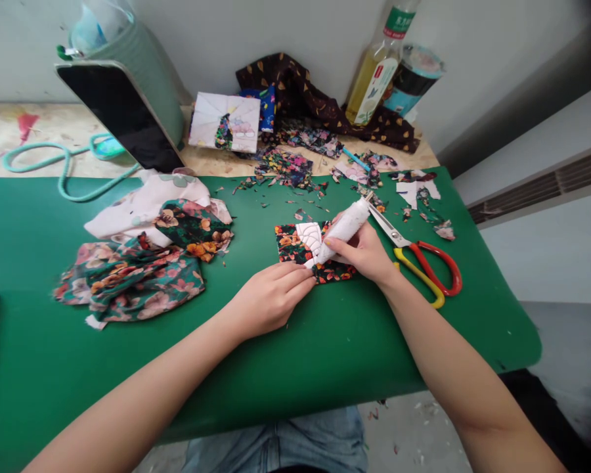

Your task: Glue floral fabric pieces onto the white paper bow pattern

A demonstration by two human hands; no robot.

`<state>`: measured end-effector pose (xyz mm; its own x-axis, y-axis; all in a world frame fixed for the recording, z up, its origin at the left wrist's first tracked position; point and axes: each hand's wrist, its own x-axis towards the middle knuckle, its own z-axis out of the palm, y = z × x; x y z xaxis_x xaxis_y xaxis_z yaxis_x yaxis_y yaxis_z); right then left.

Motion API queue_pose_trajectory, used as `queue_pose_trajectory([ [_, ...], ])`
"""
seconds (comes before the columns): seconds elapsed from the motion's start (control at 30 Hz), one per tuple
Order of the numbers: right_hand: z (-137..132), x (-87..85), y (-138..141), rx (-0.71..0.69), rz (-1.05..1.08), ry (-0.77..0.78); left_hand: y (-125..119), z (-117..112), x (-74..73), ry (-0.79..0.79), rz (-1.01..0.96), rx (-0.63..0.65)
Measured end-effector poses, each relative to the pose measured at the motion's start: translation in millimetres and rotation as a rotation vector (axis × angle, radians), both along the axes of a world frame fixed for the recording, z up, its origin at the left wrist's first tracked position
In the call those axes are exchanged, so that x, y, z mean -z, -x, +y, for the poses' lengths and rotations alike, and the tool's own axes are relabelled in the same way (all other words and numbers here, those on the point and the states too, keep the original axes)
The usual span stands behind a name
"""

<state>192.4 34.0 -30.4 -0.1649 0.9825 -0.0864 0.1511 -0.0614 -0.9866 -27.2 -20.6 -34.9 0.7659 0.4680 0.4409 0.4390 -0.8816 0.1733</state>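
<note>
A white squeeze bottle (pixel 345 228) lies tilted in my right hand (pixel 369 253), its narrow tip pointing down and left. Under that tip is a small rectangular panel (pixel 288 244) with dark floral fabric and a white area drawn with black lines. My left hand (pixel 273 299) is at the panel's lower left edge, fingers together and bent, gripping that edge near the bottle's tip; its fingertips are partly hidden. Just right of my right hand, scissors (pixel 404 246) with one red and one yellow handle lie on the green tabletop (pixel 246 368).
Crumpled floral fabric (pixel 142 276) lies at left, below a propped phone (pixel 123 112). Fabric scraps (pixel 285 167) are strewn along the back. Behind them stand a decorated white square (pixel 226 121), a bottle of yellow liquid (pixel 374 79) and a can (pixel 414 79).
</note>
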Motion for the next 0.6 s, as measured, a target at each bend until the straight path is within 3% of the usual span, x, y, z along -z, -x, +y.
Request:
queue_pose_trajectory([
  [0.6,0.5,3.8,-0.5,0.006,-0.049,-0.042,0.1,0.0,-0.5,-0.006,-0.003,-0.004],
])
